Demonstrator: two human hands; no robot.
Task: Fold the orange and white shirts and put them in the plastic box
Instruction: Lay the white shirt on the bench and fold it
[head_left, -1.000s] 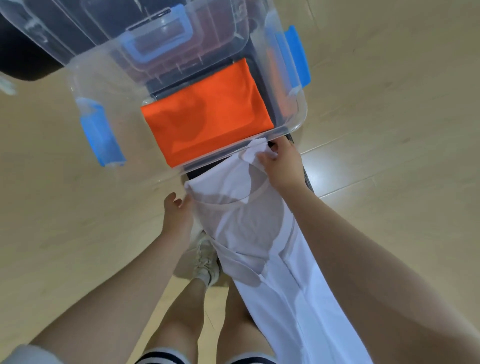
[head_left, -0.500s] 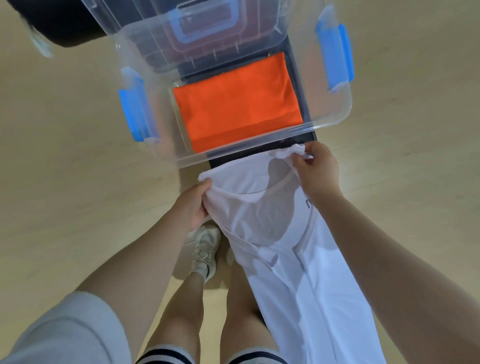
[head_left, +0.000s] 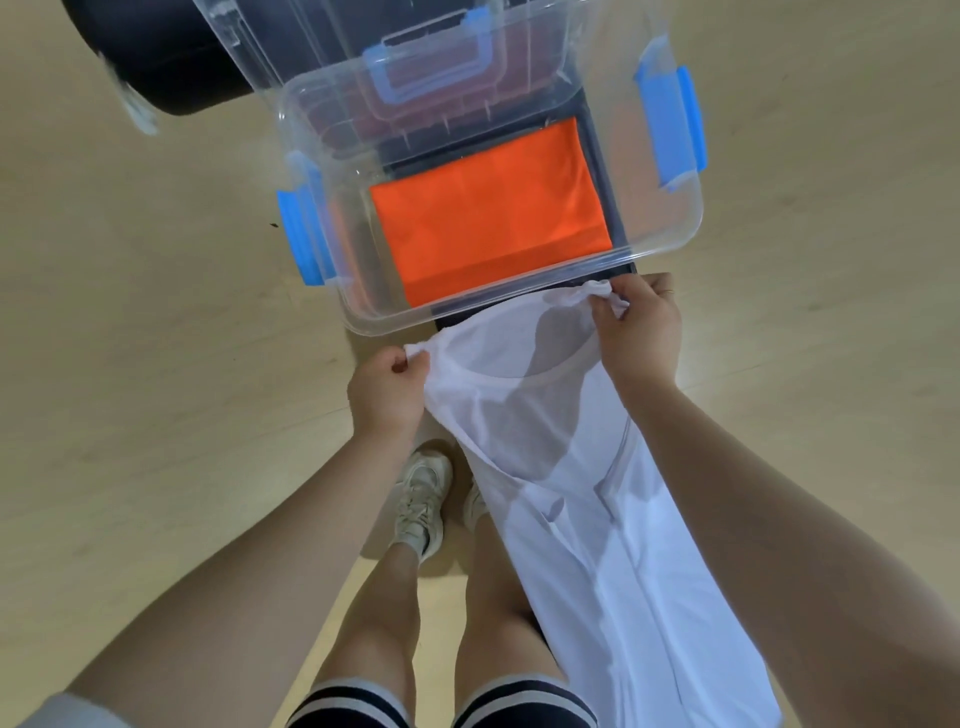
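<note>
At the far left lies bare pale wood-look floor (head_left: 130, 415), and up in the top left corner sits a dark rounded object (head_left: 171, 62) whose nature cannot be told. Next comes the plastic box (head_left: 519, 288), clear-walled, with a blue latch (head_left: 301, 228) on its left end, a blue handle on the clear lid (head_left: 431, 67) propped behind it, and another blue latch on the right end. The box rests on a dark flat base that shows under its near edge. Inside, the orange shirt (head_left: 491, 213) lies folded into a flat, tidy rectangle with a faint crease across it, covering most of the bottom. Just in front of the box, the left hand (head_left: 387, 392) is closed, thumb and fingers pinching one shoulder corner of the white shirt (head_left: 571, 493). That shirt is unfolded and held up by its top edge, stretched between both hands, with the round neckline sagging open in the middle. The fabric is thin and slightly see-through near the collar, with long soft folds, and it hangs down toward the lower right, over the person's right leg. Below the left hand a white sneaker (head_left: 421, 504) stands on the floor, and dark shorts with a pale stripe show at the bottom edge. The right hand (head_left: 639, 332) is also closed, gripping the bunched other shoulder corner just beside the box's near rim.
</note>
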